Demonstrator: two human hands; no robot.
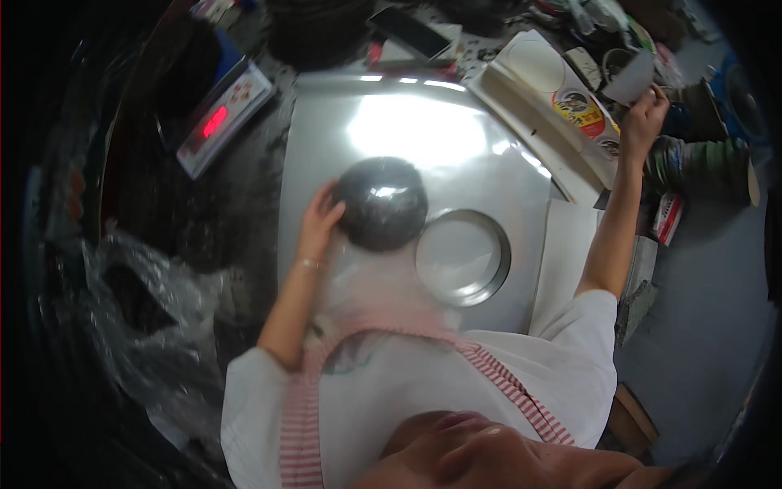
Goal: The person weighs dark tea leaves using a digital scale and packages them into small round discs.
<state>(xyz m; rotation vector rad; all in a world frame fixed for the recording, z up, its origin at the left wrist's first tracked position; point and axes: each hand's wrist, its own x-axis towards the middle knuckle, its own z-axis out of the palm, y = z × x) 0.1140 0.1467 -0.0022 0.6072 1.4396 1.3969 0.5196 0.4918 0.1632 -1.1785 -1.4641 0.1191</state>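
My left hand [322, 217] rests against the left side of a dark, shiny round mass [383, 205], fingers spread along its edge. The mass lies on a shiny metal sheet [360, 275]. A metal ring [502, 263] stands just to its lower right on the same sheet. At the upper right, my right hand [647, 110] is raised beside the open box and pinches a thin whitish sheet [632, 79] between its fingers. Whether that sheet is paper or film I cannot tell.
A digital scale [226, 119] with a lit red display is at the upper left. A long open cardboard box [531, 122] with printed labels borders the metal sheet. A phone [409, 32] lies at the back. Crumpled clear plastic [165, 360] is at lower left, a red-and-white packet [668, 217] at right.
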